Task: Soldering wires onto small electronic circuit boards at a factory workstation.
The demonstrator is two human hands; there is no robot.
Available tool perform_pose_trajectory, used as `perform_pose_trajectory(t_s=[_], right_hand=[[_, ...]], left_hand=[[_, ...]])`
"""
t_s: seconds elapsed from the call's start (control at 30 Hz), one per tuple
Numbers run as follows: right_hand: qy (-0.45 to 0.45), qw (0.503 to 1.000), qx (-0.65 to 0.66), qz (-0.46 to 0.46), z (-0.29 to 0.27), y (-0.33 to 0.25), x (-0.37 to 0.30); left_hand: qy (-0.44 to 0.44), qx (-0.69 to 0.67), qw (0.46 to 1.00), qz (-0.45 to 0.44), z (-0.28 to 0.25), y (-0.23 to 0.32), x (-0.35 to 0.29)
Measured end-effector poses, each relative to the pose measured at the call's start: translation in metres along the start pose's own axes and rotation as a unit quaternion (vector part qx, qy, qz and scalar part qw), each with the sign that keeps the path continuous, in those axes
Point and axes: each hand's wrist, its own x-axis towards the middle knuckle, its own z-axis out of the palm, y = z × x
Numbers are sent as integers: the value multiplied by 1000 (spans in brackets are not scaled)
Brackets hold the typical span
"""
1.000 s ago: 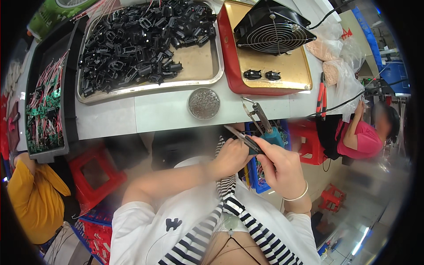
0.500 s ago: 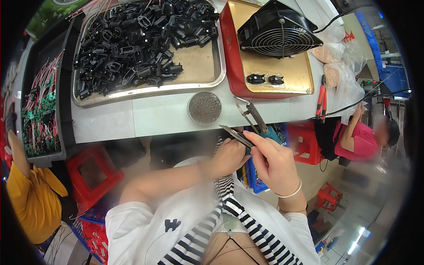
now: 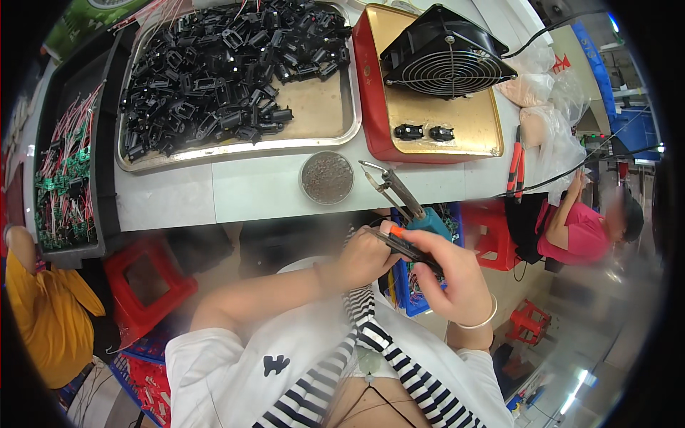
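My right hand (image 3: pixel 457 274) grips a slim dark tool (image 3: pixel 408 251) between thumb and fingers. The tool points up and left over my other hand, with a small orange piece (image 3: pixel 395 230) by its upper end; I cannot tell its exact kind. Just left of it, my left hand (image 3: pixel 365 258) is closed with curled fingers, and what they hold is hidden. Behind both hands, a soldering iron (image 3: pixel 404 194) with a teal handle (image 3: pixel 432 224) rises toward the table edge, a thin bent metal tube running alongside its barrel. What supports the iron does not show.
A round dish (image 3: pixel 326 177) sits near the table edge. Behind it, a metal tray (image 3: pixel 325 107) bears many black plastic housings. A red tin (image 3: pixel 371 93) carries a black fan (image 3: pixel 448 60) and two small black parts. Pliers (image 3: pixel 516 164) lie right; a black bin (image 3: pixel 107 178) of wired boards stands left.
The dark tool in my right hand has turned flatter and drawn back, and its pale pointed end no longer shows. The soldering iron's tip has shifted left. A co-worker's arm at the left has lowered.
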Motion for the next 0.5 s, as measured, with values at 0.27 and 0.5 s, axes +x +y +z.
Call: perform_pose_trajectory(t_s=[0.27,0.5], right_hand=[[87,994,55,47,-17,-1,-22],[43,989,101,95,33,0,-17]], left_hand=[[62,30,997,18,-6,12,-2],[18,-25,999,-19,-13,12,5]])
